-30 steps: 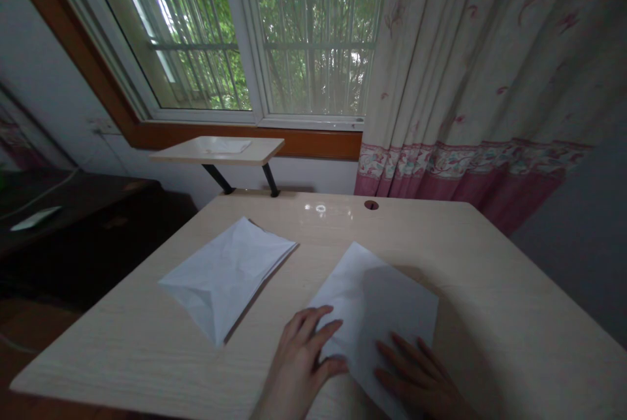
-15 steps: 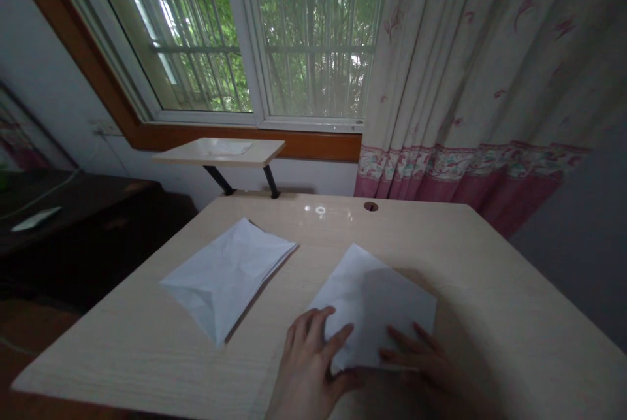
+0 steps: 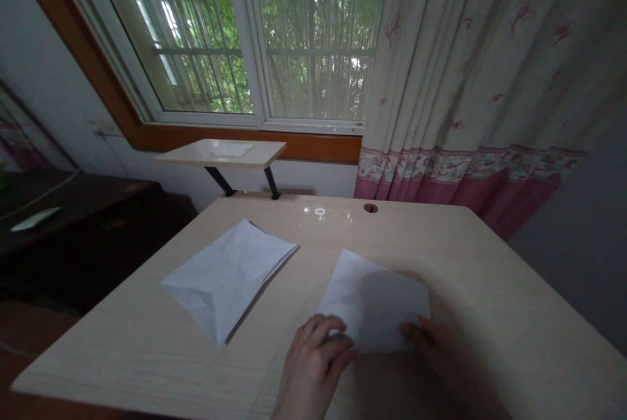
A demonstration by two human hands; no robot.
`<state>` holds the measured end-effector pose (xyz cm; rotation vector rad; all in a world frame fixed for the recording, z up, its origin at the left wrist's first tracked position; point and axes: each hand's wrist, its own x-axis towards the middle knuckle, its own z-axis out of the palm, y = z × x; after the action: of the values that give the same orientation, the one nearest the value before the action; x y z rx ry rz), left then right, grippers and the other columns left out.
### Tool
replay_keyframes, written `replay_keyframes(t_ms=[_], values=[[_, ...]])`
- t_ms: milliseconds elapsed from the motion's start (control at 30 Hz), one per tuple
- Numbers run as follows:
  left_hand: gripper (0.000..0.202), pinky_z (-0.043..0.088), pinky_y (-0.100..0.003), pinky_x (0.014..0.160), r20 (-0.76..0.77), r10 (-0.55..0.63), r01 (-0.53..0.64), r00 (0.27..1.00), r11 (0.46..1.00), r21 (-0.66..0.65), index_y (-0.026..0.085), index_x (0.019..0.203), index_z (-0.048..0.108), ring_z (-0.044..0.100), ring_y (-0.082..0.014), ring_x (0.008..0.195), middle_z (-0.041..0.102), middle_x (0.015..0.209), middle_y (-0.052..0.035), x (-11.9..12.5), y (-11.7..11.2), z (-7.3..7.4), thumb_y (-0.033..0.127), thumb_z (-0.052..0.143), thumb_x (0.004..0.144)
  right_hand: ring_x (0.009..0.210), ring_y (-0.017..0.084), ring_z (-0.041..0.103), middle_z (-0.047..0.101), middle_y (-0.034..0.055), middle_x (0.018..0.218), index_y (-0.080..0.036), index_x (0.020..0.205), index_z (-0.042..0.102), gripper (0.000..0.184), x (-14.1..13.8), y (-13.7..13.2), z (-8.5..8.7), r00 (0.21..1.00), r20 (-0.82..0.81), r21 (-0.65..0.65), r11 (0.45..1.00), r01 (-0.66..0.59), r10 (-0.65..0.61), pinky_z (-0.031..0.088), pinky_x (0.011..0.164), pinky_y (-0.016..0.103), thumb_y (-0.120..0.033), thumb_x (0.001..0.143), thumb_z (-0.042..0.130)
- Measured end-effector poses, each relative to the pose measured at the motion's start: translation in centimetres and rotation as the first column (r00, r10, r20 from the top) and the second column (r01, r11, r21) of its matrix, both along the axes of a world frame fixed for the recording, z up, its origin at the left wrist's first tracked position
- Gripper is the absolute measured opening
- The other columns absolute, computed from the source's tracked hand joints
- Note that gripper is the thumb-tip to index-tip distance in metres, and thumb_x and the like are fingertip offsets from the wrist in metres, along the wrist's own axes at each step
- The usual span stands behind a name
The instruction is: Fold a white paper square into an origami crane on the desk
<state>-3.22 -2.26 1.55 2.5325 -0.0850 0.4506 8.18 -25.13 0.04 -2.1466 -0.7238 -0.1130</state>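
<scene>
A white sheet of paper (image 3: 379, 302), which looks folded, lies on the pale wooden desk in front of me. My left hand (image 3: 318, 351) has its fingers curled over the sheet's lower left edge, thumb close to the fingertips. At the lower right edge, my right hand (image 3: 434, 341) pinches the paper between thumb and fingers; part of it is dim in shadow. To the left lies a second white paper (image 3: 235, 270), folded in layers with its near corner slightly raised, and neither hand touches it.
The desk (image 3: 161, 355) has a round cable hole (image 3: 371, 208) near its back edge. A small raised shelf (image 3: 196, 153) on black legs stands at the back left with a white item on it. Behind are a barred window and a floral curtain (image 3: 455, 80). A dark cabinet (image 3: 98, 211) stands left.
The sheet under my hands has turned slightly and its near edge has moved away from me. My spread fingers have drawn in to grip its left and right edges.
</scene>
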Motion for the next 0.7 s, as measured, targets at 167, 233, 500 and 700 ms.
replay_keyframes(t_ms=[167,233,500,700], values=[[0.013,0.050,-0.030,0.078,0.005,0.007,-0.006,1.000,0.988,-0.153,0.020,0.079,0.065,0.059,-0.0197,0.089,0.063,0.091,-0.0042,-0.2,0.1,-0.3,0.022,0.059,0.090,0.068,0.024,0.070,0.073,0.0054,0.077,-0.024,0.078,0.069,0.031,0.6,0.0,0.4,0.981,-0.094,-0.129,0.979,0.157,-0.170,0.051,0.051,0.029,-0.050,0.086,0.052],[0.014,0.050,-0.030,0.076,-0.008,0.027,-0.028,1.000,0.984,-0.177,0.019,0.077,0.062,0.059,-0.0197,0.088,0.061,0.088,-0.0043,-0.2,0.0,-0.4,0.021,0.058,0.090,0.075,0.025,0.069,0.073,0.0072,0.083,-0.023,0.081,0.068,0.032,0.8,0.2,0.6,0.953,-0.174,-0.218,0.953,0.210,-0.249,0.050,0.057,0.030,-0.051,0.086,0.051],[0.008,0.049,-0.033,0.079,-0.037,0.029,-0.033,0.999,0.995,-0.098,0.019,0.084,0.059,0.057,-0.0220,0.092,0.058,0.095,-0.0064,-0.1,-0.3,-1.0,0.017,0.054,0.090,0.077,0.024,0.063,0.068,0.0050,0.083,-0.025,0.076,0.061,0.033,1.6,0.8,0.4,0.945,-0.209,-0.283,0.941,0.187,-0.251,0.045,0.065,0.033,-0.052,0.087,0.045],[0.006,0.049,-0.034,0.076,-0.039,0.147,-0.144,0.988,0.987,0.066,0.020,0.085,0.060,0.058,-0.0228,0.090,0.059,0.096,-0.0046,0.4,-1.6,-1.3,0.019,0.055,0.088,0.079,0.027,0.060,0.064,0.0064,0.080,-0.024,0.080,0.058,0.037,2.1,1.4,0.6,0.944,0.190,-0.261,0.913,0.314,-0.270,0.045,0.078,0.046,-0.054,0.091,0.040]])
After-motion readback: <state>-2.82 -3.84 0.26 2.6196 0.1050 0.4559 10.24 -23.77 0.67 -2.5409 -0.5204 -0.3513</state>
